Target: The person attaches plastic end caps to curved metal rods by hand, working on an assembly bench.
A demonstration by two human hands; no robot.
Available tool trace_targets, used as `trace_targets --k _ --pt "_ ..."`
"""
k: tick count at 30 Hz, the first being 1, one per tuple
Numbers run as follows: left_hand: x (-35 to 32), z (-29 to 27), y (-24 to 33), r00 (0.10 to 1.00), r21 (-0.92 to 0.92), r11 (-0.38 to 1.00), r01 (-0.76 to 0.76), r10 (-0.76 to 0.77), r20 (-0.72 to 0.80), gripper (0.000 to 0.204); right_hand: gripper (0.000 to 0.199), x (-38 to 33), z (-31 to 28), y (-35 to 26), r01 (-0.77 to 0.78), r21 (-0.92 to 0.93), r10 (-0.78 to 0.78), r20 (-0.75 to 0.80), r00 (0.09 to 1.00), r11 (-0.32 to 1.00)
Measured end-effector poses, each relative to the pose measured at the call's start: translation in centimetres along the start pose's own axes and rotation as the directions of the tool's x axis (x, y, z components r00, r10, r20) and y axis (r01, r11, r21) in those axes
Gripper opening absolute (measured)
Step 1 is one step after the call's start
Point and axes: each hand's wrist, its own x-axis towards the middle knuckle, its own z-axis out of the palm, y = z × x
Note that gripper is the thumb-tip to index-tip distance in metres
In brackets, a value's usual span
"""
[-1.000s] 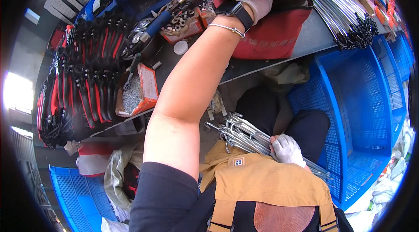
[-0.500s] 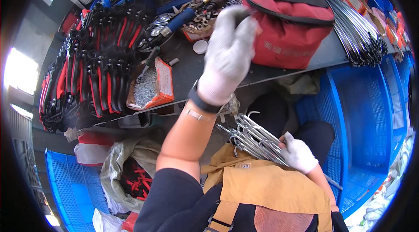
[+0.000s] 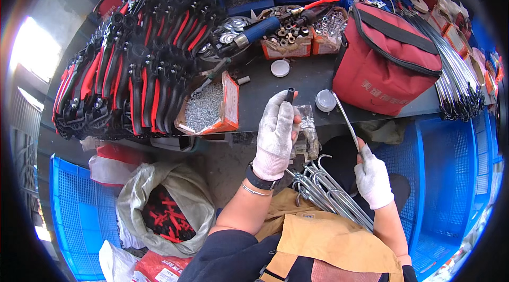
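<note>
My left hand, in a white glove, is closed on a small black tube that points upward past the fingertips. My right hand, also gloved, grips a bright metal rod between thumb and fingers. The rod's far end is beside a small round tub with pale contents, at the table's front edge; whether it touches the tub I cannot tell. Across my lap lies a bundle of hooked metal rods, below both hands.
A red zip bag stands on the dark table near a white lid. Red-and-black handled tools are piled left, by a box of small screws. Black-ended rods lie right. Blue crates and a sack flank me.
My left hand has come down from beside the red bag and now shows a black tube. My right hand has raised one rod from the bundle toward the tub. The view has shifted.
</note>
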Motion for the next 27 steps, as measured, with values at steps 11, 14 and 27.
trace_targets --k 11,14,27 --pt "0.4 0.4 -2.3 0.847 0.550 0.703 -0.451 0.531 0.018 0.025 0.041 -2.2 -5.5 -5.1 -0.420 0.738 0.263 0.328 0.907 0.528" --pt "0.2 1.3 -2.5 0.841 0.510 0.714 -0.479 0.540 0.035 0.025 0.041 -2.3 -5.7 -5.2 -0.358 0.694 0.190 0.310 0.932 0.625" --pt "0.6 5.9 -2.3 0.880 -0.460 0.787 0.412 -0.212 0.425 0.029 0.039 -4.8 -3.3 -3.3 -0.302 0.663 0.244 0.182 0.953 0.685"
